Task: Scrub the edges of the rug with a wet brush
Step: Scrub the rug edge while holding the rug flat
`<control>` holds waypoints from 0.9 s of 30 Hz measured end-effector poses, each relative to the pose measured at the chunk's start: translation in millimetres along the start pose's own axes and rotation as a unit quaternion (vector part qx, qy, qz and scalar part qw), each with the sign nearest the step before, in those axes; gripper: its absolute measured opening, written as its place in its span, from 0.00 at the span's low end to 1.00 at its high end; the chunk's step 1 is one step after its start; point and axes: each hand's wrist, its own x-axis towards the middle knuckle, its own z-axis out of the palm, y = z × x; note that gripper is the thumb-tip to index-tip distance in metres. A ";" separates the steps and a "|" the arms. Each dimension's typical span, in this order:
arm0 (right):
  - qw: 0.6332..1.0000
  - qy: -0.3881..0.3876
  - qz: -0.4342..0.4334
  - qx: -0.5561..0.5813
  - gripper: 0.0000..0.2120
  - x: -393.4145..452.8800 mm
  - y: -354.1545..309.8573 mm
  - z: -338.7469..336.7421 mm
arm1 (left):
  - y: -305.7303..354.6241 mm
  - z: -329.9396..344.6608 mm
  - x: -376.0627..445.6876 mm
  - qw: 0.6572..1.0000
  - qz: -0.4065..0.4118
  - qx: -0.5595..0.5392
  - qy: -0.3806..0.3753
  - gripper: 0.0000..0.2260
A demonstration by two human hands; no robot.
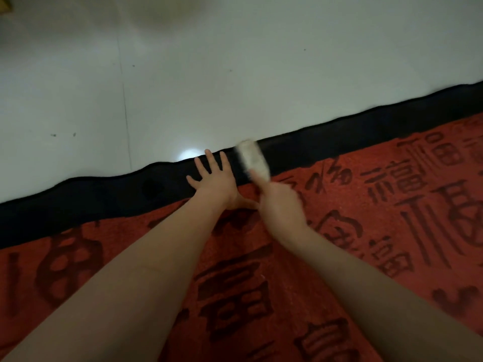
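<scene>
Left hand (213,178): lying flat, fingers spread, pressing the rug's (339,231) black border (91,202).
Right hand (281,205): gripping the blurred white brush (253,159), which is lying on that border.

Left hand (213,178): we press it flat, fingers spread, on the rug's black border (339,142).
Right hand (281,205): we grip the pale brush (253,158), blurred, over that border.
Rug (366,205): red, dark characters, on white floor (235,61).
</scene>
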 end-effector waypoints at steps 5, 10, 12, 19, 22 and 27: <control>0.999 -0.007 -0.041 -0.018 0.27 2.4 -11.9 0.5 | -57.1 2.8 -17.8 0.999 -0.025 0.041 0.024 0.62; 0.992 -0.036 -0.120 -0.009 0.28 6.4 -65.2 22.7 | -105.1 2.6 -25.0 0.996 -0.082 -0.042 0.010 0.64; 0.980 -0.076 -0.178 -0.034 0.29 4.1 -80.1 35.3 | -119.9 6.0 -29.3 0.995 -0.083 -0.046 0.012 0.64; 1.000 -0.013 -0.001 0.023 0.30 -10.1 -101.6 45.1 | -156.2 10.2 -39.3 0.991 -0.119 -0.054 0.022 0.69; 0.983 -0.097 -0.150 -0.038 0.31 -43.4 -133.2 67.3 | -162.4 13.2 -37.9 0.992 -0.107 -0.061 0.035 0.63; 0.998 0.027 0.048 -0.021 0.29 -3.2 -86.8 32.5 | -160.9 9.6 -39.1 0.993 -0.101 -0.056 0.005 0.72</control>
